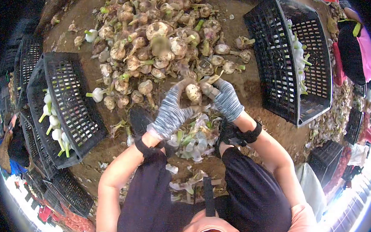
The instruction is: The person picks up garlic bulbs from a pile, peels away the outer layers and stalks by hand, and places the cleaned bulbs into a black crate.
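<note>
My left hand (172, 109), in a grey striped glove with soiled fingertips, is closed around the left side of a garlic bulb (193, 92) streaked with dirt. My right hand (226, 100), gloved the same way, has its fingers bent in against the bulb's right side. From those right fingers a pale strip of garlic skin (214, 79) sticks out. Just beyond both hands lies a big heap of unpeeled garlic (143, 42) with soil on it. Between my feet, below the hands, is a pile of peeled-off garlic skins (197, 137).
A black plastic crate (75, 97) at the left and another black crate (277, 49) at the right both lean tilted, with clean white garlic inside. A cleaned bulb (97, 94) lies by the heap. Another person (361, 49) is at the upper right. More crates (326, 159) stand around.
</note>
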`<action>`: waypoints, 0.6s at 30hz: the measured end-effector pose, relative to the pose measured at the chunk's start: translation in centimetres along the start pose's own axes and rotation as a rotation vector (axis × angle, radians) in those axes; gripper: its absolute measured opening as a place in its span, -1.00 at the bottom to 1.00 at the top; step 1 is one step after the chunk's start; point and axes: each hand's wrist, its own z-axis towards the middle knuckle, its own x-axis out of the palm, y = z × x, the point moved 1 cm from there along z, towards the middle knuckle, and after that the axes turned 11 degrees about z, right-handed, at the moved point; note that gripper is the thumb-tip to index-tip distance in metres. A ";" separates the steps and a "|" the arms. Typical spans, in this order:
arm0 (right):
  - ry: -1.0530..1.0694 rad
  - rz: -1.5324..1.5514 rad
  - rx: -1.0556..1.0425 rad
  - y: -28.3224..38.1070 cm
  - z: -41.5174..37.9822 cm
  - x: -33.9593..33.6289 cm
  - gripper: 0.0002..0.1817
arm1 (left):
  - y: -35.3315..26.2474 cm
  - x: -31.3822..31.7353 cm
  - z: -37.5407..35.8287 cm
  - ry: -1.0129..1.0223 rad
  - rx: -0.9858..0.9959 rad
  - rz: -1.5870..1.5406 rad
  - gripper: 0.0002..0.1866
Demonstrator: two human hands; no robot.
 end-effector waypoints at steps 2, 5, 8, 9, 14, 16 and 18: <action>0.031 -0.081 0.007 0.3 0.0 0.1 -0.76 | 0.0 0.0 0.0 0.031 0.006 -0.130 -0.22; 0.055 -0.057 0.026 1.6 -0.2 0.1 -0.76 | -0.9 -0.2 -0.1 0.021 0.026 -0.215 -0.27; 0.135 -0.035 0.110 2.4 -0.4 -0.2 -0.76 | -1.2 -0.9 -0.3 0.074 -0.051 -0.378 -0.32; 0.113 -0.115 0.081 2.2 -0.4 -0.2 -0.79 | -1.1 -1.1 -0.3 0.086 -0.086 -0.385 -0.34; 0.105 -0.297 -0.216 1.6 -1.1 0.6 -0.81 | -1.4 -1.0 -0.3 0.041 -0.147 -0.509 -0.58; 0.147 -0.554 -0.314 1.7 -1.3 0.9 -0.78 | -1.3 -1.0 0.1 0.098 -0.590 -0.689 -0.56; 0.167 -0.629 -0.267 1.8 -1.7 1.0 -0.76 | -1.7 -2.7 0.5 0.282 -0.594 -0.621 -0.55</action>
